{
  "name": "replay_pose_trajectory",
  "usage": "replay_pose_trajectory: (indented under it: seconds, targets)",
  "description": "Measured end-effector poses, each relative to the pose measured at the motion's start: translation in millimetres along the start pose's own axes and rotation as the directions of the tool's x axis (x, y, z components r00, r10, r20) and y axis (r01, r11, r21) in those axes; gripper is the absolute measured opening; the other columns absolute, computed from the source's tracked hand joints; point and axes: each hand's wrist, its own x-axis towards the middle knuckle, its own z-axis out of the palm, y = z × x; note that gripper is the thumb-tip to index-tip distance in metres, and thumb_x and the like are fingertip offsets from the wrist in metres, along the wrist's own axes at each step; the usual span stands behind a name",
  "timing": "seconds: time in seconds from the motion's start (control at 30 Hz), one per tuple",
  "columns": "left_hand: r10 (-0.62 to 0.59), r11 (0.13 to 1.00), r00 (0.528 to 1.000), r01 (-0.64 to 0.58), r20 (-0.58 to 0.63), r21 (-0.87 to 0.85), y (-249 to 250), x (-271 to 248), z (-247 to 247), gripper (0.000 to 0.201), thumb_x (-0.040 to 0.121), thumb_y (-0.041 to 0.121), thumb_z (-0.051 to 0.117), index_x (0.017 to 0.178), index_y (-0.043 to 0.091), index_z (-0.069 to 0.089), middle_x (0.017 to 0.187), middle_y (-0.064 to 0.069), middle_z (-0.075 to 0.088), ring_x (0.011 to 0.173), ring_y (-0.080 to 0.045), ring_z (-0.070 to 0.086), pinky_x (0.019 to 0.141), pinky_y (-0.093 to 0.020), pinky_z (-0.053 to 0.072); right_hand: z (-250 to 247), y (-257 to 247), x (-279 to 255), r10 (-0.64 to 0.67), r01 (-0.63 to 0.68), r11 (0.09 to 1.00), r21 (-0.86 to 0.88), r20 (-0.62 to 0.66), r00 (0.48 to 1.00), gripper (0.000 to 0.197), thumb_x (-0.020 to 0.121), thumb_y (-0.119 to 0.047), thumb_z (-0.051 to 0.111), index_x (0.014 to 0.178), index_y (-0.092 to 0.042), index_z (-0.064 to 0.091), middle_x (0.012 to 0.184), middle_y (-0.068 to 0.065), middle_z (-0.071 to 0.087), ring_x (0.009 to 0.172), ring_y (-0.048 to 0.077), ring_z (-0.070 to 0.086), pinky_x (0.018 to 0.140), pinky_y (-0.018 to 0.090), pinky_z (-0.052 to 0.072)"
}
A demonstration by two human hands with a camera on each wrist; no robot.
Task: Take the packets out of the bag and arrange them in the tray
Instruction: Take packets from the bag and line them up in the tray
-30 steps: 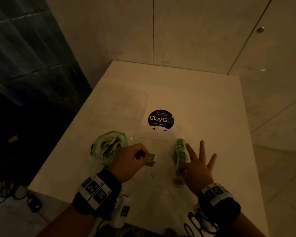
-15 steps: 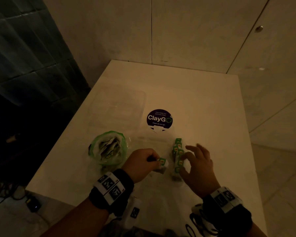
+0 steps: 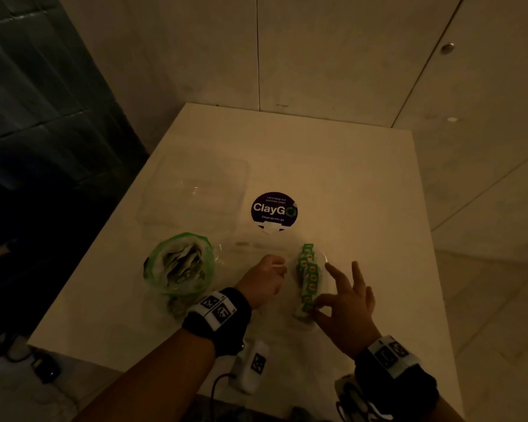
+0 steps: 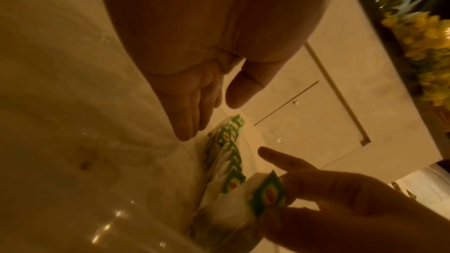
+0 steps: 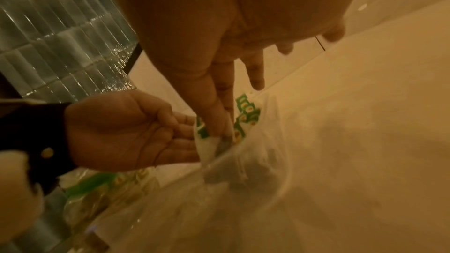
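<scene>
A clear bag with a green rim (image 3: 180, 263) stands open at the left, with packets still inside. In the shallow clear tray (image 3: 326, 259) a row of green-labelled packets (image 3: 308, 274) stands on edge. My right hand (image 3: 342, 296) pinches the nearest packet (image 4: 268, 193) by its top at the near end of the row, with its other fingers spread. My left hand (image 3: 272, 275) lies just left of the row, fingers relaxed and empty, its palm (image 5: 121, 134) facing the tray.
A second clear plastic container (image 3: 195, 190) lies behind the bag. A round dark "ClayGo" sticker (image 3: 274, 210) marks the white table's (image 3: 317, 166) middle. Dark tiles are on the left and pale wall panels behind. A small white device (image 3: 250, 367) lies at the table's near edge.
My left hand carried a packet rightward from beside the bag to the row and let go of it. My right hand closed its thumb and finger on that packet.
</scene>
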Motion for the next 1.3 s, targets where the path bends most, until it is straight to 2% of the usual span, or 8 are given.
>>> replay_pose_trajectory:
  seconds: [0.2,0.33,0.53,0.73,0.9,1.03,1.17,1.3]
  targets:
    - [-0.031,0.993,0.999,0.026,0.036,0.115,-4,7,16,0.051,0.093,0.004,0.045,0.141,0.006,0.031,0.135,-0.024,0.049,0.12,-0.039,0.052,0.07,-0.017,0.044,11,-4,3,0.064,-0.061,0.996,-0.068,0.04,0.997,0.015,0.088,-0.044,0.055,0.09,-0.038,0.068,0.159,-0.008,-0.016,0.13,0.035,-0.046,0.107,0.071,-0.011]
    - [-0.096,0.98,0.985,0.069,0.141,0.186,-1,8,21,0.042,0.093,-0.005,0.042,0.133,-0.015,0.036,0.143,-0.027,0.037,0.131,-0.032,0.038,0.099,-0.016,0.033,10,-7,8,0.088,-0.082,0.989,-0.127,0.04,0.995,0.016,0.088,-0.041,0.054,0.093,-0.036,0.068,0.159,-0.005,-0.017,0.13,0.037,-0.045,0.106,0.071,-0.014]
    - [0.025,0.991,0.98,-0.051,0.197,0.128,8,4,19,0.061,0.063,0.009,0.044,0.119,0.031,0.034,0.154,-0.001,0.025,0.137,-0.025,0.034,0.092,-0.039,0.042,11,-5,12,0.081,-0.082,0.986,-0.145,-0.01,0.997,0.025,0.085,-0.044,0.058,0.11,-0.038,0.058,0.16,-0.001,-0.01,0.134,0.036,-0.041,0.109,0.069,-0.009]
    - [0.02,1.0,0.983,-0.015,0.181,-0.027,2,11,18,0.067,0.077,-0.014,0.04,0.134,0.02,0.028,0.154,-0.007,0.027,0.136,-0.021,0.032,0.089,-0.034,0.043,8,-3,14,0.082,-0.082,0.991,-0.109,-0.011,0.997,0.019,0.086,-0.045,0.057,0.105,-0.041,0.058,0.16,-0.002,-0.009,0.134,0.035,-0.04,0.108,0.068,-0.012]
    - [0.033,0.999,0.991,-0.032,0.129,-0.004,5,9,9,0.07,0.081,-0.01,0.044,0.141,0.021,0.025,0.153,-0.005,0.027,0.135,-0.019,0.034,0.095,-0.036,0.045,7,3,12,0.08,-0.083,0.994,-0.074,-0.042,0.996,0.022,0.085,-0.045,0.058,0.104,-0.039,0.051,0.16,-0.004,-0.005,0.138,0.032,-0.034,0.109,0.064,-0.01]
    - [0.169,0.985,0.986,-0.169,0.004,0.046,15,-17,-12,0.052,0.083,-0.004,0.048,0.129,0.022,0.045,0.135,0.004,0.046,0.119,-0.012,0.048,0.082,-0.029,0.049,-7,1,12,0.067,-0.065,0.998,0.016,-0.156,0.986,0.019,0.085,-0.04,0.059,0.103,-0.035,0.054,0.157,-0.003,0.013,0.145,0.031,-0.017,0.114,0.059,0.003]
    - [0.431,0.889,0.88,-0.375,-0.201,0.264,17,-50,-48,0.03,0.084,0.001,0.052,0.104,0.021,0.061,0.101,0.011,0.06,0.078,0.004,0.053,0.068,-0.018,0.041,-28,-24,25,-0.078,0.118,0.984,0.135,-0.269,0.96,0.019,0.085,-0.033,0.061,0.103,-0.026,0.06,0.138,-0.003,0.045,0.139,0.029,0.023,0.106,0.046,0.031]
    - [0.648,0.704,0.652,-0.314,-0.394,0.637,2,-67,-96,0.016,0.083,0.016,0.052,0.091,0.018,0.066,0.084,0.006,0.06,0.08,-0.012,0.052,0.069,-0.025,0.046,-35,-76,40,-0.319,0.369,0.912,0.18,-0.252,0.914,0.011,0.089,-0.029,0.057,0.099,-0.027,0.061,0.113,-0.006,0.058,0.109,0.014,0.045,0.096,0.031,0.039]
